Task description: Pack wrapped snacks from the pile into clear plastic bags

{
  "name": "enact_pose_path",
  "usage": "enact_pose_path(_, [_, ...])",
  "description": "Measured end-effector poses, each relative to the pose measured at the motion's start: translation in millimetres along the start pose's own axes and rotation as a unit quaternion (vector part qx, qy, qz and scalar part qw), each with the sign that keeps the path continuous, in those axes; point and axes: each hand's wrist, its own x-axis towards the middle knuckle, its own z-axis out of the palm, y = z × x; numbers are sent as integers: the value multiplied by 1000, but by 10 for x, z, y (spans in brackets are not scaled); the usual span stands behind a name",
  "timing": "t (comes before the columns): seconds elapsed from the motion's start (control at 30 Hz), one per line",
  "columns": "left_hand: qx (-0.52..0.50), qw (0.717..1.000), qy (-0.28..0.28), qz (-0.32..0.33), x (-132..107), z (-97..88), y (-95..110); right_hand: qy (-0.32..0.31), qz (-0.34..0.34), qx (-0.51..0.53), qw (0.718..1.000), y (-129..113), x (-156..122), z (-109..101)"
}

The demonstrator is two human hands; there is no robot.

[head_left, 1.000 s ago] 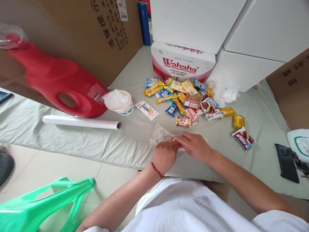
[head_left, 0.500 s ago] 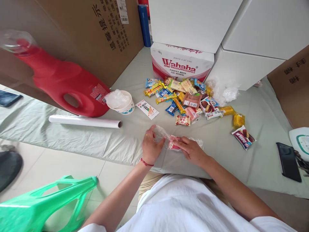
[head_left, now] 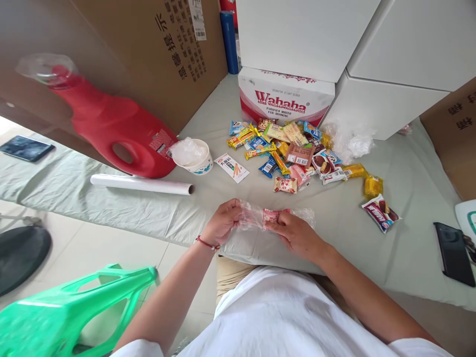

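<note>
My left hand [head_left: 222,221] is closed in a pinch on one end of a clear plastic film [head_left: 251,216], which it draws out to the left. The film runs under and around a small pink snack packet [head_left: 272,216], and its far end shows crumpled beyond my right hand [head_left: 297,234]. That hand is closed over the packet's right part, with thumb and fingers pressing it near the table's front edge. Just beyond them lies a cream and red snack packet [head_left: 285,185], in front of a pile of wrapped snacks [head_left: 286,148].
A paper tub [head_left: 201,166] with crumpled film in it stands beside a red jug [head_left: 122,131]. In front lies a white roll [head_left: 143,185]. A Wahaba carton [head_left: 286,99] backs the pile. Crumpled plastic [head_left: 353,144] and a phone [head_left: 451,253] are on the right; a green stool [head_left: 82,307] is below left.
My left hand has moved left and closed its fingers on the film, which now stretches between my hands. My right hand stays on the pink packet. The camera view has shifted slightly left.
</note>
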Motion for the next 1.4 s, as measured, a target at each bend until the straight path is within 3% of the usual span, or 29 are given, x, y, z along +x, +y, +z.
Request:
enact_pose_path(0.1, [-94, 995, -2, -31, -98, 186, 79, 16, -13, 9, 1000, -25, 7, 2])
enact_pose_path(0.2, [-93, 994, -54, -19, -123, 464, 108, 30, -23, 18, 999, -50, -4, 22])
enact_pose_path(0.27, [-33, 996, -84, 0, -110, 649, 73, 34, -14, 33, 999, -70, -49, 24])
enact_pose_path(0.37, [113, 988, -70, 76, -78, 842, -40, 31, -17, 95, 995, -85, -189, -38])
enact_pose_path(0.47, [299, 944, -26, 139, -68, 928, -156, 33, -27, 224, 974, -26, -354, -182])
enact_pose_path(0.53, [407, 899, 6, 161, -84, 966, -209, 110, 37, 276, 954, 85, -414, -276])
enact_pose_path(0.63, [493, 850, 35, 182, -126, 1036, -243, 243, 206, 169, 933, 326, -391, -327])
enact_pose_path(0.67, [508, 838, 56, 190, -138, 1057, -243, 239, 245, 113, 933, 405, -363, -314])
enact_pose_path(0.8, [535, 795, 195, 208, -120, 1066, -215, 87, 296, 13, 951, 561, -271, -178])
enact_pose_path(0.87, [542, 795, 218, 163, -73, 1022, -203, 64, 303, 8, 951, 526, -267, -117])
enact_pose_path(0.97, [549, 812, 178, 85, -14, 976, -217, 75, 311, 32, 947, 394, -296, -79])
enact_pose_path(1.13, [487, 852, 164, 102, -31, 1145, -335, 122, 329, 172, 920, 198, -343, -75])
enact_pose_path(1.2, [476, 840, 192, 173, -35, 1263, -393, 168, 321, 268, 893, 161, -345, -57])
enact_pose_path(1.27, [495, 787, 227, 289, -11, 1365, -439, 219, 304, 408, 833, 136, -337, -31])
enact_pose_path(1.33, [523, 716, 235, 398, 28, 1439, -468, 258, 288, 556, 735, 114, -334, -13])
enact_pose_path(1.4, [540, 670, 205, 466, 56, 1491, -483, 271, 278, 668, 635, 91, -344, -15])
